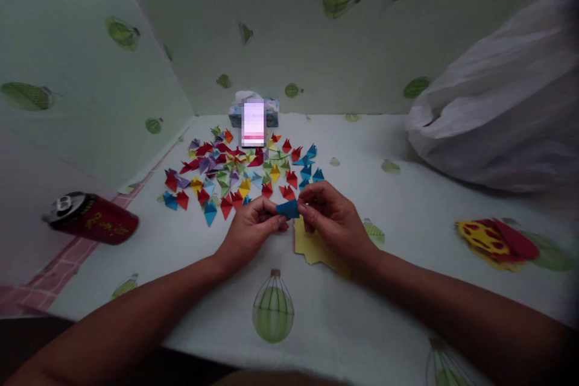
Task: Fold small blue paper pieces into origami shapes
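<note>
Being pinched from both ends, a small piece of blue paper [287,210] is held over the front edge of a spread of folded paper shapes [210,212], near the middle of the table [384,338]. Its left end is gripped by the left hand [253,223], with thumb and fingers closed narrowly on it; its right end is nipped by the fingertips of the right hand [332,217], the other fingers being curled in. The paper should be very light, thin and easily bent, a little stiffer where it is doubled, hardly slippery, and readily creased or torn if pulled; it is best taken by its edges and corners, with a light pinch, so that the middle is not crushed. One such piece is seen in the hands. The folded shapes, in red, blue, yellow, green, purple and orange, number in the dozens, but they overlap and an exact count cannot be made; about five blue ones are grouped just beyond the right hand. One patch of yellow paper [310,247] is partly covered by that hand, and its number of sheets cannot be told. One red can [97,217] is seen at the left, one phone [253,123] is stood before one tissue box [272,113], and one white plastic bag [493,102] and one small red and yellow bundle [479,240] are placed at the right.
</note>
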`<action>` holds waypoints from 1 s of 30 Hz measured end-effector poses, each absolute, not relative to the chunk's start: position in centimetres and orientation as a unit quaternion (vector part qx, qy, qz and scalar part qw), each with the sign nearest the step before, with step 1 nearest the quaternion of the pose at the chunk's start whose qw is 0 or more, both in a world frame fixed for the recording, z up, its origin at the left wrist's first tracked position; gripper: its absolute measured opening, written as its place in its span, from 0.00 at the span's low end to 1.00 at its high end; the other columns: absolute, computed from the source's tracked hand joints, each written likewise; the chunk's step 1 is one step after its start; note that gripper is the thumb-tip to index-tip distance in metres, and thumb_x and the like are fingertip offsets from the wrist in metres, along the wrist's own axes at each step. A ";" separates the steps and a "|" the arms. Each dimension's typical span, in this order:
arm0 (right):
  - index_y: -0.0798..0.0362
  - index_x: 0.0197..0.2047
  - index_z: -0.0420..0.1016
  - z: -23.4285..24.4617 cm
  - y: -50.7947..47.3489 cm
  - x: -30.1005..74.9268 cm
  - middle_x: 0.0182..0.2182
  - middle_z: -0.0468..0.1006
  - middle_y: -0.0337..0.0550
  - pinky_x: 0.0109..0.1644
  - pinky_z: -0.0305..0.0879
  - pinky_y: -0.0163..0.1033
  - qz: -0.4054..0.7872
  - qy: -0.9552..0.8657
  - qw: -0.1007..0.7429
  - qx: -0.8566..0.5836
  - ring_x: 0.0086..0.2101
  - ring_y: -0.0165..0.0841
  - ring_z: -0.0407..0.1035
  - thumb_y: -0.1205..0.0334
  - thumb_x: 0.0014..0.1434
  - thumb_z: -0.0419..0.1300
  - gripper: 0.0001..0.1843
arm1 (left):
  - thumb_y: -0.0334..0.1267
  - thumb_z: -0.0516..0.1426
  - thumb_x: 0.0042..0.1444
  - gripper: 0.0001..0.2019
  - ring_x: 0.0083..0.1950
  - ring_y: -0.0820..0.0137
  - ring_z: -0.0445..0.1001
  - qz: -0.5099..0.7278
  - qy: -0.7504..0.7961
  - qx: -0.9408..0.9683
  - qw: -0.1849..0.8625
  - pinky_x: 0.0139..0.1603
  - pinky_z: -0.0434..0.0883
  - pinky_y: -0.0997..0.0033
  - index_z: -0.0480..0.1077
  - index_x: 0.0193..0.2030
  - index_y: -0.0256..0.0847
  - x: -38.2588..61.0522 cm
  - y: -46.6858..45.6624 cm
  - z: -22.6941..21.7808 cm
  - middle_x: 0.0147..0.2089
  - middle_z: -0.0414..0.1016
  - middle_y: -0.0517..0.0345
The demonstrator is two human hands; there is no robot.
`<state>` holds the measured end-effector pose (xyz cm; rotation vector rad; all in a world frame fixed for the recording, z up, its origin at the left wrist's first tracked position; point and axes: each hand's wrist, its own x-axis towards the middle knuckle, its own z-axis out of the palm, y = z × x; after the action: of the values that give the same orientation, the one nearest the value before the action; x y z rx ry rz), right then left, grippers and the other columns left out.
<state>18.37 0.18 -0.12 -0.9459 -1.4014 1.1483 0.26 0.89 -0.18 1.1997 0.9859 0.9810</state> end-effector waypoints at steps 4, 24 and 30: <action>0.52 0.36 0.69 0.0 0.1 18.5 0.26 0.68 0.34 0.26 0.61 0.34 0.468 -0.601 0.509 -0.401 0.22 0.24 0.63 0.64 0.61 0.60 0.03 | 0.37 0.67 0.48 0.11 0.31 0.73 0.77 0.424 0.422 0.520 0.609 0.37 0.72 0.73 0.69 0.31 0.37 0.3 0.9 -0.1 0.27 0.77 0.61; 0.54 0.32 0.71 0.2 0.2 18.8 0.26 0.71 0.38 0.31 0.61 0.36 0.384 -0.689 0.431 -0.439 0.26 0.28 0.64 0.65 0.61 0.58 0.06 | 0.47 0.61 0.60 0.13 0.37 0.72 0.74 0.395 0.399 0.533 0.633 0.43 0.72 0.73 0.78 0.38 0.38 -0.7 1.3 -0.6 0.36 0.78 0.57; 0.53 0.30 0.70 0.5 0.1 18.8 0.27 0.71 0.39 0.33 0.60 0.36 0.379 -0.697 0.425 -0.435 0.29 0.29 0.64 0.66 0.60 0.57 0.06 | 0.46 0.65 0.54 0.13 0.38 0.70 0.77 0.347 0.416 0.524 0.657 0.43 0.75 0.70 0.79 0.38 0.37 -0.7 1.7 0.2 0.38 0.81 0.53</action>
<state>18.77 0.07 0.52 -1.0869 -1.7436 0.9482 -0.72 1.68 0.22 1.1866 0.9415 0.7868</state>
